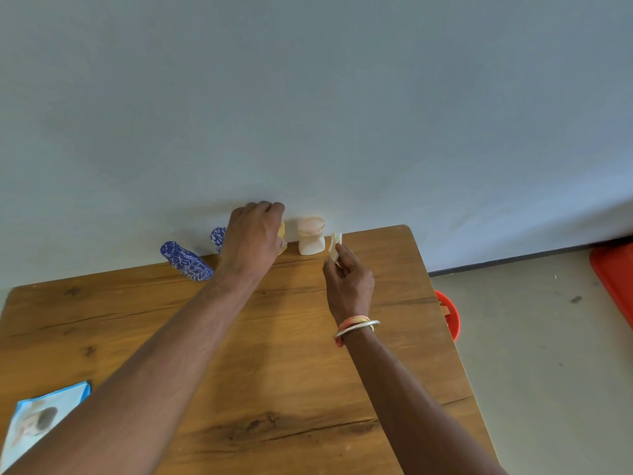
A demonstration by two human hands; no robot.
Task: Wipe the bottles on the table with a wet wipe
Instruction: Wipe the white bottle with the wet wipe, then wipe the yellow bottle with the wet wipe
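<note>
Now | wooden table (308,371) against grey wall (308,97) | red bucket (451,320) on floor, contents unclear | left hand (253,234) grips yellow bottle (282,232) | right hand (349,282) pinches wet wipe (335,246) beside white bottle (311,240)

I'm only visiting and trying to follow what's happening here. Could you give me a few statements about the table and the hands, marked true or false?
1. The right hand pinches a white wipe. True.
2. The left hand grips a blue bottle. False: it grips the yellow bottle.
3. The cream bottle stands upright by the wall. True.
4. The wipe packet lies on the floor. False: it lies on the table, at the near left.
</note>
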